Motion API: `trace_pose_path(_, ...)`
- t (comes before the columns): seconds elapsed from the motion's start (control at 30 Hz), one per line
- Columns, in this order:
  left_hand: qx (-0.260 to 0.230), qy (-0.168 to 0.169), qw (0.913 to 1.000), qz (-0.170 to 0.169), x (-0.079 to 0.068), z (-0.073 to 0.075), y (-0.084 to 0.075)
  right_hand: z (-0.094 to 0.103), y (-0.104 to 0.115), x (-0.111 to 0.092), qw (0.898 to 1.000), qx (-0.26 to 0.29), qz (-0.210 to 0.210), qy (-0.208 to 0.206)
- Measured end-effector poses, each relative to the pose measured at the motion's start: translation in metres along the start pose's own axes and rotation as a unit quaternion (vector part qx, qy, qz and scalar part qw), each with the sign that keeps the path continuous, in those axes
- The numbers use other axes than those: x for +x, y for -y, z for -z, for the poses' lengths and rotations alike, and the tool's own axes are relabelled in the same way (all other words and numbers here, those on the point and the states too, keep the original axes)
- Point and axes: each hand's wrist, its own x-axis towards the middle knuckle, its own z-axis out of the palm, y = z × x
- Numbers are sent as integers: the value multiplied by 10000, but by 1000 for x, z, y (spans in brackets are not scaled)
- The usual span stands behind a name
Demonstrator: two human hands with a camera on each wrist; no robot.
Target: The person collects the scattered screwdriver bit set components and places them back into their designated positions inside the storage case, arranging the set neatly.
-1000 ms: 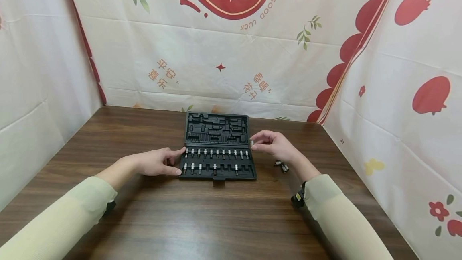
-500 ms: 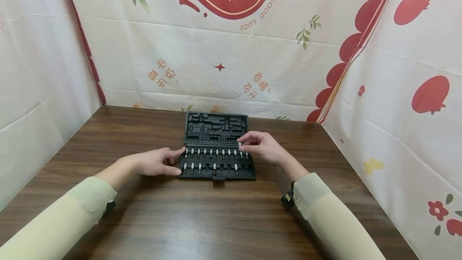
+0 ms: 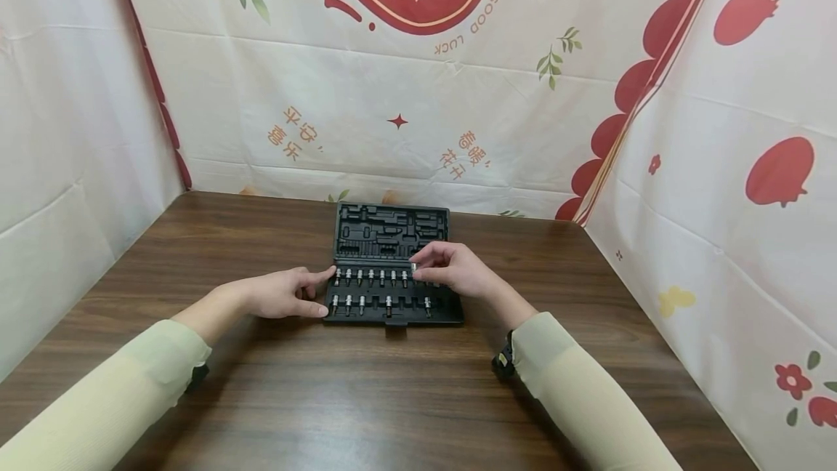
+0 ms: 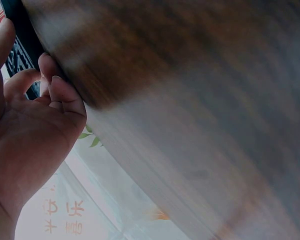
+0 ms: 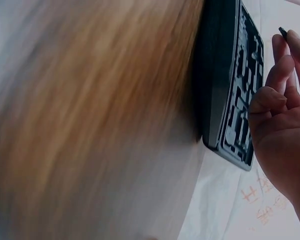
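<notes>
An open black bit socket case (image 3: 418,322) lies on the table, its lid tilted up at the back. Several silver bit sockets (image 3: 382,276) stand in the upper row, the right ones hidden behind my right hand (image 3: 458,271). The lower row holds several more, with gaps between. That right hand pinches one bit socket (image 3: 413,267) between thumb and fingertips over the upper row; its dark tip shows in the right wrist view. My left hand (image 3: 281,295) touches the case's left edge with straight index finger and thumb, the other fingers bent.
The brown wooden table (image 3: 366,398) stretches out around the case. A printed white cloth (image 3: 392,71) hangs behind the table, and another (image 3: 739,238) hangs along its right side. The right forearm lies across the spot right of the case.
My right hand has moved left from beside the case to over the upper row, still pinching the bit socket. Its forearm now hides the loose pieces on the table. My left hand stays put.
</notes>
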Motion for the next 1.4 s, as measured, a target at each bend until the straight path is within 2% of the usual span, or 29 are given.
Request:
trace_pose_path(0.43,-21,-6,10000,-43,-1,1,-3,-17,8,11,9996,123,5,255)
trace_pose_path(0.67,-24,2,9999,-97,0,2,-2,-23,11,15,9993,-15,8,367)
trace_pose_path(1.4,-14,-60,9999,-90,1,1,1,-48,26,27,9918,-643,-76,1104)
